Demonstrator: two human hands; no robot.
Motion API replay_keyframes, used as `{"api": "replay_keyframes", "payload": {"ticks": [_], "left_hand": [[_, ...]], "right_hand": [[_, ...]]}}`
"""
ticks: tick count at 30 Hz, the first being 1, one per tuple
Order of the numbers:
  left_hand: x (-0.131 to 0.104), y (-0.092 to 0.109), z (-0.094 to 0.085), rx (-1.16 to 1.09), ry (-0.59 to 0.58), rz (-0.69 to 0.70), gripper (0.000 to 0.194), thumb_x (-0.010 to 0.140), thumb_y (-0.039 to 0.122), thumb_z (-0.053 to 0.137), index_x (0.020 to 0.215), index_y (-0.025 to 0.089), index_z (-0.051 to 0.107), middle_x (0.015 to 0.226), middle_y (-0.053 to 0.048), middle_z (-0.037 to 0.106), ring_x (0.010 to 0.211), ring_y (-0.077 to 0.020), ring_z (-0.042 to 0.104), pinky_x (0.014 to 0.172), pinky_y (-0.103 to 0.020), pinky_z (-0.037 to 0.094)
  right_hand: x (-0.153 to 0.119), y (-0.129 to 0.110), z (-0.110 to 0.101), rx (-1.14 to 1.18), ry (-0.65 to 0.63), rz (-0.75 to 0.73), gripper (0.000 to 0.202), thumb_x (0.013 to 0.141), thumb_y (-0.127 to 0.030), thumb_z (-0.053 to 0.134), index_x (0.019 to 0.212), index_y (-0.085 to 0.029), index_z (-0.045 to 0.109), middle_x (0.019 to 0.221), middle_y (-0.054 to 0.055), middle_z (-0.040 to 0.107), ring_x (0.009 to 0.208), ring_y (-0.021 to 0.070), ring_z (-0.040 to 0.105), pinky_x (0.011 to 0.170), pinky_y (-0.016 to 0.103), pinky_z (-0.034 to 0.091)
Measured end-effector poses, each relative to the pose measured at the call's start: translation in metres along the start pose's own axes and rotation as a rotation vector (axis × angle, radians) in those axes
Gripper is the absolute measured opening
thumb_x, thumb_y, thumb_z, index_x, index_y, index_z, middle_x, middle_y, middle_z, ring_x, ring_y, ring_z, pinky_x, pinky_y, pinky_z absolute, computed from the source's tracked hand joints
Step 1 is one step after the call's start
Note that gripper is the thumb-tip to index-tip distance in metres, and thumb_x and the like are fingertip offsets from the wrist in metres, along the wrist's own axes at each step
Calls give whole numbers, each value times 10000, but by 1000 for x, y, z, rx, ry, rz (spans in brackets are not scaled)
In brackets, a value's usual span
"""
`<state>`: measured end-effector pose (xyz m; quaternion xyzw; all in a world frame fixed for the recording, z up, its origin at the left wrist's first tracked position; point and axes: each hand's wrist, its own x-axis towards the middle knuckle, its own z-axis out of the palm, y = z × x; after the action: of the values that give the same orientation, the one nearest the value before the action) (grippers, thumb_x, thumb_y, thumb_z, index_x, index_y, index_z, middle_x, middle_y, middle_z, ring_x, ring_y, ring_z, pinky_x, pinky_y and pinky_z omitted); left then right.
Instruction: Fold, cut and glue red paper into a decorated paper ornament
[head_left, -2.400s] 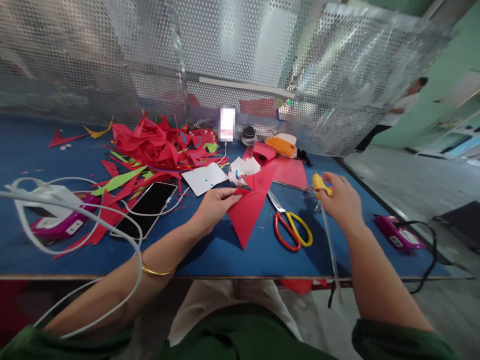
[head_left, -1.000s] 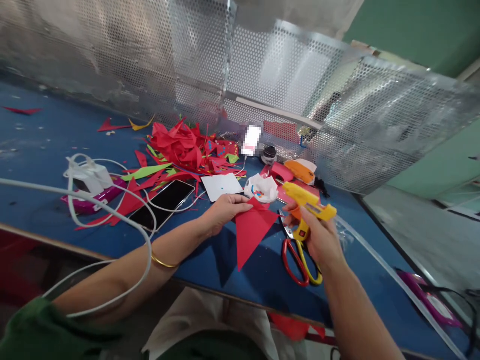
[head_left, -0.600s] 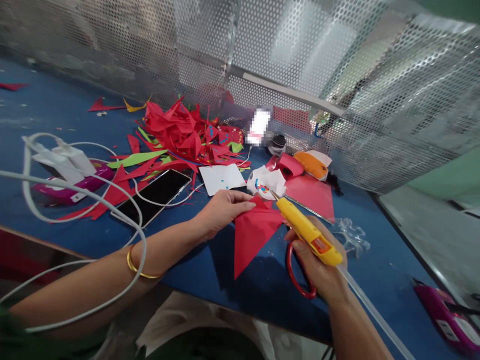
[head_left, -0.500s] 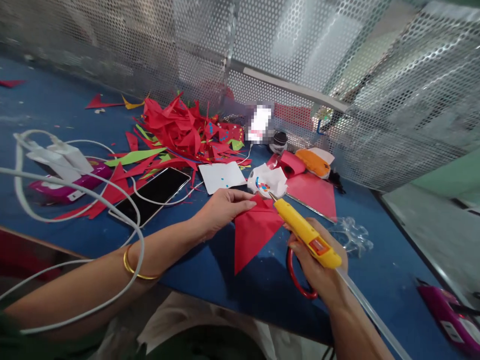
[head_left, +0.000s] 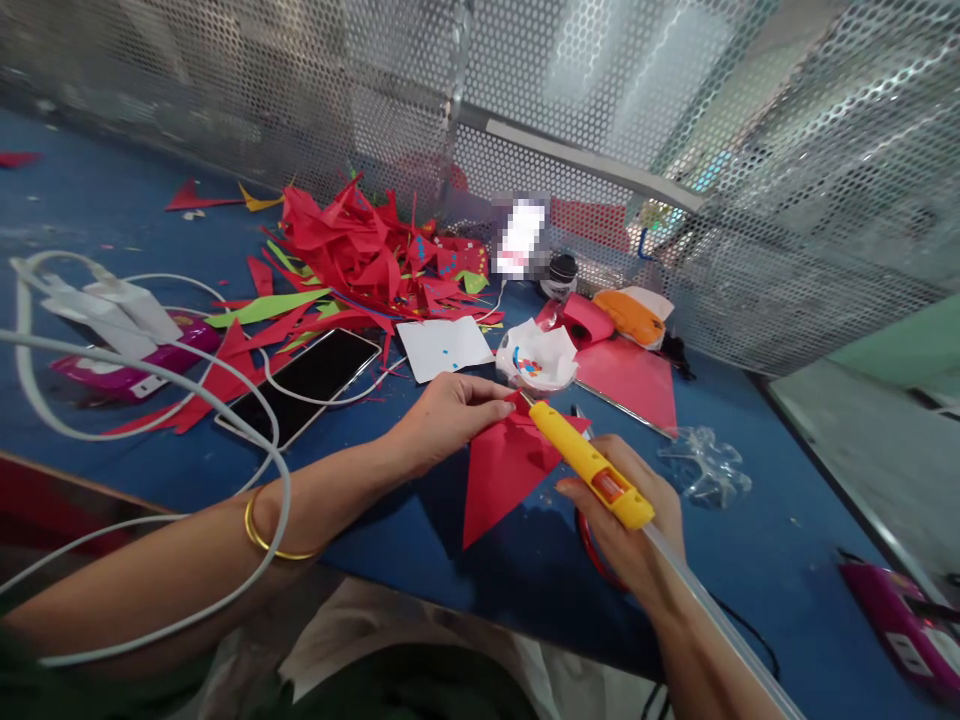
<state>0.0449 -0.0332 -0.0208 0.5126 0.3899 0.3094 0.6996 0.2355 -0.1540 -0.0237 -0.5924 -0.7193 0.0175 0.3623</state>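
Observation:
My left hand (head_left: 450, 415) pinches the upper edge of a folded red paper piece (head_left: 506, 475) between thumb and fingers. A point of that piece hangs down toward the table's front edge. In my right hand (head_left: 637, 510) is a yellow glue gun (head_left: 585, 455), with a clear glue stick (head_left: 697, 590) running out of its back end. Its metal nozzle is at the top of the red paper, close to my left fingertips; whether it touches I cannot tell. Red-handled scissors (head_left: 596, 555) lie partly hidden beneath my right hand.
Beyond the hands are a white dish (head_left: 555, 365) of small coloured bits and a white card (head_left: 446, 348). A red paper heap (head_left: 345, 245) lies before the mesh wall (head_left: 375, 100). A phone (head_left: 307, 385), white cables (head_left: 277, 480) and a purple power strip (head_left: 135, 375) occupy the left.
The glue gun has moved left and slightly up, bringing its nozzle onto or very near the red paper's top. My left hand keeps its pinch almost in place.

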Motion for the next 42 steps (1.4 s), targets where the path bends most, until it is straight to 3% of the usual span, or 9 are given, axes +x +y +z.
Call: {"api": "replay_keyframes", "payload": {"ticks": [10, 42], "left_hand": [[-3, 4, 2, -14, -16, 7, 154, 828, 123, 663, 828, 184, 804, 786, -21, 784, 666, -112, 679, 631, -195, 506], [-3, 4, 1, 13, -31, 28, 129, 820, 137, 690, 845, 195, 803, 826, -32, 788, 689, -119, 682, 652, -207, 526]], "right_hand": [[0, 4, 3, -20, -14, 1, 230, 937, -454, 614, 872, -240, 563, 760, -38, 567, 615, 121, 541, 560, 238, 387], [1, 2, 1, -90, 19, -3, 338, 945, -528, 571, 783, -234, 537, 681, -40, 546, 555, 117, 521, 523, 243, 368]]}}
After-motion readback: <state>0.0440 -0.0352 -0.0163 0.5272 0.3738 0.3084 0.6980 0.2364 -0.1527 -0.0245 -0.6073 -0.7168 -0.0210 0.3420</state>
